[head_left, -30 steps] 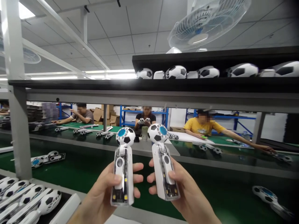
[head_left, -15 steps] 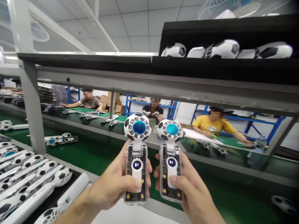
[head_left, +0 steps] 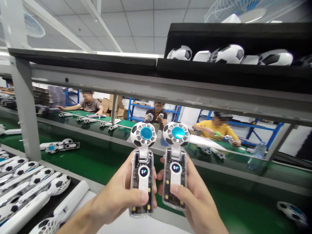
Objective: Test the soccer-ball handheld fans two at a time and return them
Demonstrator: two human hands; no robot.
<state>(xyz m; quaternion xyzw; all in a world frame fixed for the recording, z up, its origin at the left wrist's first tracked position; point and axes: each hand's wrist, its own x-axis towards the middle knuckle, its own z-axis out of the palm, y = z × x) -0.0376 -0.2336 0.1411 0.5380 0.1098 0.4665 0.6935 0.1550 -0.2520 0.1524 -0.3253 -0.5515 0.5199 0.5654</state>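
My left hand (head_left: 122,188) is wrapped round a handheld fan (head_left: 143,135) with a soccer-ball head, a blue round centre and a clear-cased handle. Its thumb presses the lower end of the white strip on the handle. A matching handheld fan (head_left: 176,134) is in my right hand (head_left: 192,191), the thumb resting on its white strip. Both fans stand upright side by side, heads close together, and their small round displays glow with "01" and a green mark. The fingers behind the handles are partly hidden.
At left, a black tray (head_left: 67,185) holds several soccer-ball fans. A green conveyor belt (head_left: 97,172) crosses ahead, with fans lying on it (head_left: 59,146). Overhead runs a shelf (head_left: 109,73) with more fans in a black box (head_left: 180,35). Several people sit opposite; a water bottle (head_left: 259,151) stands at right.
A green mark now shows beside "01" on both displays. The right fan has shifted slightly left, nearer the left one. Across the belt, the person in yellow has lifted a fan.
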